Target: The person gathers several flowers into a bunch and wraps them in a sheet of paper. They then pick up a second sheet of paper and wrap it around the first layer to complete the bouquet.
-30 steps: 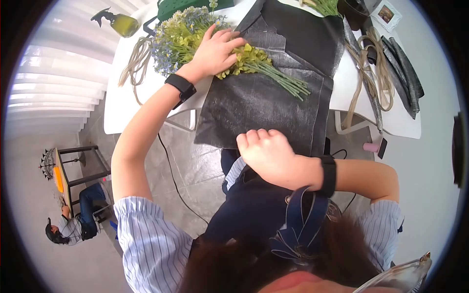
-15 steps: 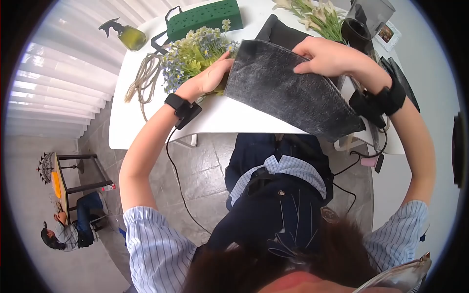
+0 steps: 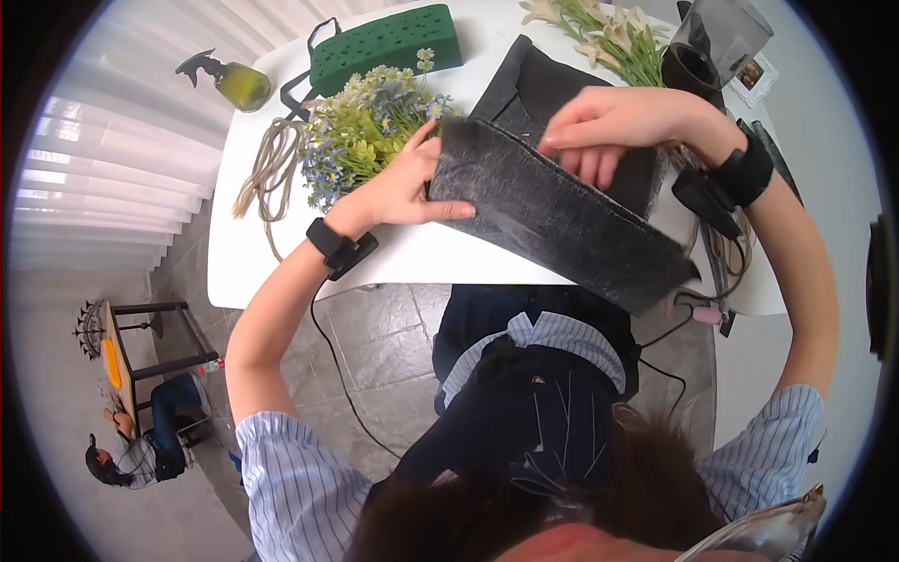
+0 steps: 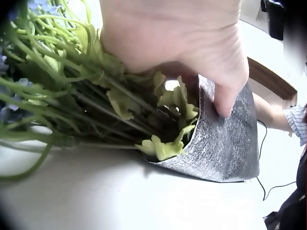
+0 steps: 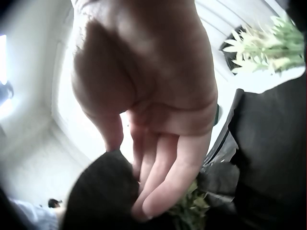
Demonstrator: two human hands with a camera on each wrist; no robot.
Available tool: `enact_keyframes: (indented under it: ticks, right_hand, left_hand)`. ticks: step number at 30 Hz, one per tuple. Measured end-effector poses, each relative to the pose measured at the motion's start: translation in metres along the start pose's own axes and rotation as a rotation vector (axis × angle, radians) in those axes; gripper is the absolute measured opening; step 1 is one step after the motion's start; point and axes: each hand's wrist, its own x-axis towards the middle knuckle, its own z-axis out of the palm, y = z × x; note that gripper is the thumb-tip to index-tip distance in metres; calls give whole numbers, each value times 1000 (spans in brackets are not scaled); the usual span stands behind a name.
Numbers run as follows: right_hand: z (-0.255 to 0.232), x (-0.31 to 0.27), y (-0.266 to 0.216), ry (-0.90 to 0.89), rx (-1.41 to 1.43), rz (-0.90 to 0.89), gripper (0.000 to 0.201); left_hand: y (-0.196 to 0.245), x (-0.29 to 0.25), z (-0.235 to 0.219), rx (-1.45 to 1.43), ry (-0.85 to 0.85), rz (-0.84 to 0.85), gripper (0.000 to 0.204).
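A bouquet of small blue and white flowers with yellow-green leaves (image 3: 351, 140) lies across the table, its stem end covered by a folded black wrapping sheet (image 3: 552, 201). My left hand (image 3: 407, 187) grips the bouquet where leaves meet the sheet. In the left wrist view its thumb (image 4: 223, 100) presses the sheet's outer face, and leaves (image 4: 165, 143) poke out of the fold. My right hand (image 3: 623, 126) reaches over the fold's upper edge, fingers (image 5: 177, 167) extended down along the inner side. Its thumb meets the sheet's edge in the right wrist view.
Behind the bouquet stands a green perforated box (image 3: 384, 51) with a strap. A spray bottle (image 3: 239, 84) and a coil of cord (image 3: 269, 173) lie left. White lilies (image 3: 609, 37), a dark container (image 3: 693, 67) and a small frame (image 3: 754, 80) are back right. Another person (image 3: 140, 445) sits far left.
The right hand left the table's front, took the black sheet's near edge and folded it over the stems. Lately its fingers moved inside the fold, while the left thumb came down on the sheet.
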Motion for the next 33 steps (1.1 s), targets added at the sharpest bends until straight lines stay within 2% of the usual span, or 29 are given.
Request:
enact_keyframes:
  ticks: [3, 5, 6, 7, 8, 10, 12, 15, 16, 19, 20, 21, 24, 25, 26, 29, 33]
  right_hand:
    - [8, 37, 22, 110, -465, -214, 40]
    - [30, 52, 31, 218, -540, -350, 36]
    - [35, 59, 40, 176, -394, -538, 39]
    - [52, 19, 27, 287, -387, -771, 42]
    - [61, 17, 25, 236, -173, -685, 41]
    - [68, 26, 21, 219, -58, -515, 39]
    - [73, 56, 28, 287, -253, -358, 38]
    - [85, 95, 39, 385, -547, -116, 37]
    - [89, 100, 43, 428, -575, -147, 38]
    - [109, 91, 42, 596, -588, -290, 47]
    - [113, 91, 41, 628, -602, -276, 47]
    - [117, 91, 40, 659, -616, -263, 48]
    - [117, 88, 40, 629, -533, -272, 48]
    - [118, 87, 41, 608, -498, -261, 49]
    - [120, 86, 41, 670, -507, -343, 37]
    - [122, 89, 46, 630, -339, -434, 37]
    - [131, 85, 45, 605, -260, -503, 37]
  left_hand:
    - [6, -1, -3, 30, 3, 4, 63]
    - [2, -2, 0, 102, -14, 43, 66]
    - [0, -4, 0, 156, -15, 89, 63]
    - [2, -5, -1, 166, 12, 88, 62]
    - [8, -6, -2, 175, 37, 87, 62]
    - [21, -10, -1, 178, 94, 79, 61]
    - [32, -16, 2, 167, 158, 64, 61]
    - [21, -27, 9, 211, 86, 87, 63]
    - [19, -29, 11, 122, 154, 88, 56]
    - [41, -29, 4, 311, 162, 91, 39]
    - [43, -34, 4, 270, 164, 72, 41]
    - [42, -39, 11, 269, 229, 135, 38]
    - [63, -59, 20, 252, 254, 177, 33]
    - [67, -67, 23, 255, 242, 132, 33]
    - [69, -77, 27, 258, 232, 87, 33]
    - [69, -95, 40, 242, 252, -14, 33]
    - [66, -103, 56, 290, 277, -60, 33]
